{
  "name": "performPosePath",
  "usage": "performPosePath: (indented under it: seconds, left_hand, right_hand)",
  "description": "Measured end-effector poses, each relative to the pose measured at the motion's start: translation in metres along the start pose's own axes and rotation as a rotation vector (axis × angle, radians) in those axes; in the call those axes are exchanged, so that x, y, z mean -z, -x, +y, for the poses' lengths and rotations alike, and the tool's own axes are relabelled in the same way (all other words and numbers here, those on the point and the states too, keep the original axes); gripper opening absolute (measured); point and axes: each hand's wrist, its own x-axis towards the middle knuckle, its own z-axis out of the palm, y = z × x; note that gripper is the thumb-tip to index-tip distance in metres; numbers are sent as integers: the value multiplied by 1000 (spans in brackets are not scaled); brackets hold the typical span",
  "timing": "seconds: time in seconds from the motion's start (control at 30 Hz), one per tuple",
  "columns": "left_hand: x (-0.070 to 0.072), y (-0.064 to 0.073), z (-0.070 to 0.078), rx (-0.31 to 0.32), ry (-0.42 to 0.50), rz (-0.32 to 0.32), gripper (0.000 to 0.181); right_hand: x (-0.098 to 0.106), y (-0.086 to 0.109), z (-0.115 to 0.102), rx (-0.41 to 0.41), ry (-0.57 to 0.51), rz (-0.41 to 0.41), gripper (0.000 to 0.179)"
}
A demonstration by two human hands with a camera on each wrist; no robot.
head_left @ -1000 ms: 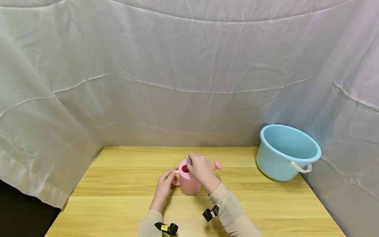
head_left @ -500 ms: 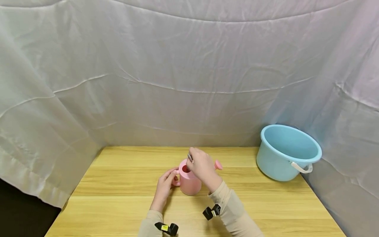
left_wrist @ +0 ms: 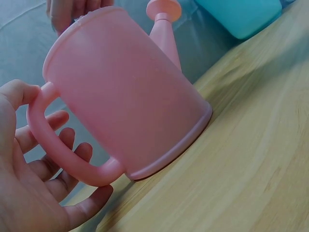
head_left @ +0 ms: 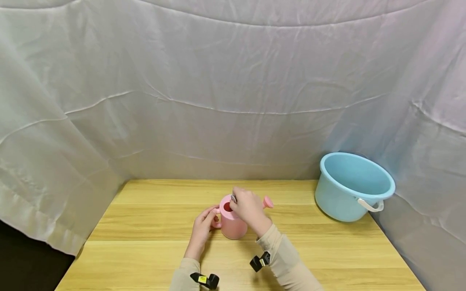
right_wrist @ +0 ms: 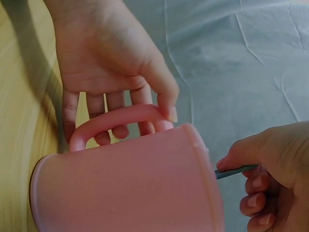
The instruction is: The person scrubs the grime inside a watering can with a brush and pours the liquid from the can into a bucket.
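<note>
A pink watering can stands upright on the wooden table, its spout pointing right. My left hand holds the can's loop handle, thumb on top and fingers loosely around it. Above the round top opening, my right hand pinches a thin grey rod-like handle between thumb and curled fingers. That handle's lower end goes into the can and is hidden, so its kind cannot be told. In the right wrist view, the right hand's thumb is close to the can's rim.
A light blue bucket with a white handle stands at the table's back right. Grey cloth hangs behind and on both sides of the wooden tabletop.
My right hand rose slightly with the thin handle, then came back down to the can's opening. The left hand, watering can and bucket have stayed in place.
</note>
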Motion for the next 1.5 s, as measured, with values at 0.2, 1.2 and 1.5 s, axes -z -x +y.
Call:
performPosePath:
  seconds: [0.2, 1.2, 1.5]
  left_hand:
    - [0, -1, 0, 2, -2, 7, 39]
    - [0, -1, -1, -3, -6, 6, 40]
    - [0, 1, 0, -9, 0, -1, 39]
  right_hand:
    - [-3, -2, 3, -19, -38, -32, 17]
    - [24, -9, 4, 114, -229, -285, 15]
    - [35, -13, -4, 136, -242, -189, 17]
